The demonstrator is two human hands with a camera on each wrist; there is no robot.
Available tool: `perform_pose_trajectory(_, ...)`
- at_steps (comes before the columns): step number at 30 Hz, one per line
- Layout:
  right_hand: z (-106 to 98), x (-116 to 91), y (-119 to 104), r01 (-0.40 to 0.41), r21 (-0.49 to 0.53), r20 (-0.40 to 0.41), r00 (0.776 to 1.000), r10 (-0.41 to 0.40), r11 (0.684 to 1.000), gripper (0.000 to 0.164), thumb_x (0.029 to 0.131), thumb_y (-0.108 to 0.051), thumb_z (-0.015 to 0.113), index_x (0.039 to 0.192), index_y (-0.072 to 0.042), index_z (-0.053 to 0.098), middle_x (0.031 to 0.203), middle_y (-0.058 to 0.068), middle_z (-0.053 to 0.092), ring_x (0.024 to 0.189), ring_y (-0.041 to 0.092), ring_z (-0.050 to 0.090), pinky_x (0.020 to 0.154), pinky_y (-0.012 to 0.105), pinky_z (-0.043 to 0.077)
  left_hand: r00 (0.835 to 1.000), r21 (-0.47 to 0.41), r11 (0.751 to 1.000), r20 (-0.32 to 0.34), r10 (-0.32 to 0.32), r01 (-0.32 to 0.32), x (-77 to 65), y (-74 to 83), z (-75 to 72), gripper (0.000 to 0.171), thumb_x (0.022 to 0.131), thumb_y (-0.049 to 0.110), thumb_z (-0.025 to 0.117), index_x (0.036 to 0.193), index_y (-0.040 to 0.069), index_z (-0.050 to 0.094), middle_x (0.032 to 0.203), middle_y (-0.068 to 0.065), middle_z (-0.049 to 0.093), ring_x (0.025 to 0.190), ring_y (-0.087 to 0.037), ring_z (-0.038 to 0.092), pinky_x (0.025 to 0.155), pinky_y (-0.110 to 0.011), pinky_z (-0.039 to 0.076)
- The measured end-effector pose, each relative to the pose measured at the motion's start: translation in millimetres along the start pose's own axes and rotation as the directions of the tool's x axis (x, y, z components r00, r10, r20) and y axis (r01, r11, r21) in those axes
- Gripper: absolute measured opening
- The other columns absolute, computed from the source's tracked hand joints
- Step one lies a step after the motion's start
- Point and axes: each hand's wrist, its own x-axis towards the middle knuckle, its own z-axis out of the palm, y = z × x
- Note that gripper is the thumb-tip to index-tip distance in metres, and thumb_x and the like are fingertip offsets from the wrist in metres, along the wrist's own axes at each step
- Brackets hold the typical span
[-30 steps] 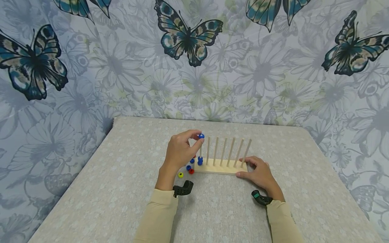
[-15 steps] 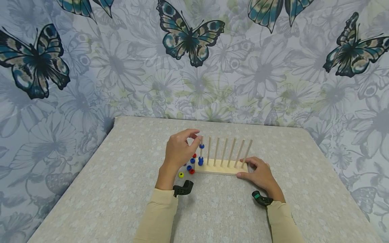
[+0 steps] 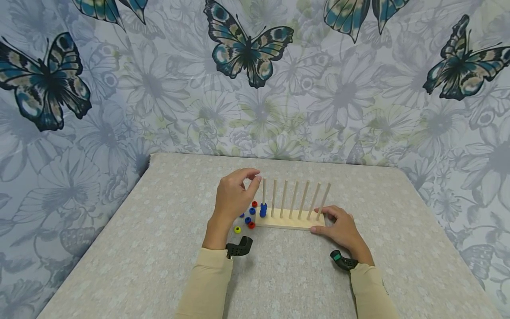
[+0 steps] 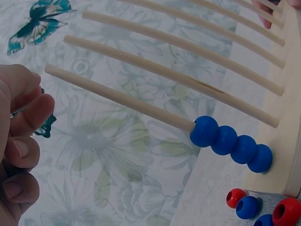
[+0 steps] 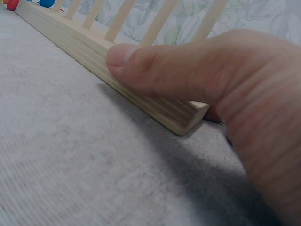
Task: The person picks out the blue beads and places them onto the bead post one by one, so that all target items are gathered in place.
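Note:
A wooden peg rack [image 3: 292, 220] stands on the table with a row of upright pegs. Several blue beads [image 4: 225, 140] sit stacked at the bottom of its leftmost peg [image 4: 117, 99]; the other pegs carry none. My left hand [image 3: 235, 195] is beside the top of that peg, with nothing between thumb and fingers. In the left wrist view its fingers [image 4: 21, 153] are loosely bent, apart from the peg tip. My right hand [image 3: 338, 227] grips the right end of the rack's base, thumb [image 5: 141, 66] against the front face; its other fingers are mostly hidden behind.
Loose beads lie left of the rack: a yellow bead [image 3: 237, 229], red beads [image 4: 286, 212] and blue beads [image 4: 248, 207]. A pale patterned cloth [image 3: 295, 274] covers the table. Behind it hangs a butterfly-print backdrop [image 3: 175, 110].
A blue bead, pinched by my left hand at the peg's top one second ago, has slid down onto the stack. The left hand has moved slightly left; the right hand holds its place.

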Motion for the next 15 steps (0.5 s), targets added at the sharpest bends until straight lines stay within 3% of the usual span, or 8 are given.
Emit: perform_pose_trajectory(15,-0.5,0.3,0.0,0.000,-0.001,0.001,1.000,0.000,1.000,0.061,0.067,-0.056,0.088,0.119,-0.029,0.070,0.109,-0.003,0.066,0.095,0.021,0.051,0.088,0.040,0.027,0.999,-0.040,0.998,-0.032,0.037,-0.038,1.4,2.5,-3.6,0.017,0.096,0.023,0.067,0.108,0.013,0.076,0.092,0.000,0.073,0.054,-0.007,0.043,0.050,-0.023,0.042)
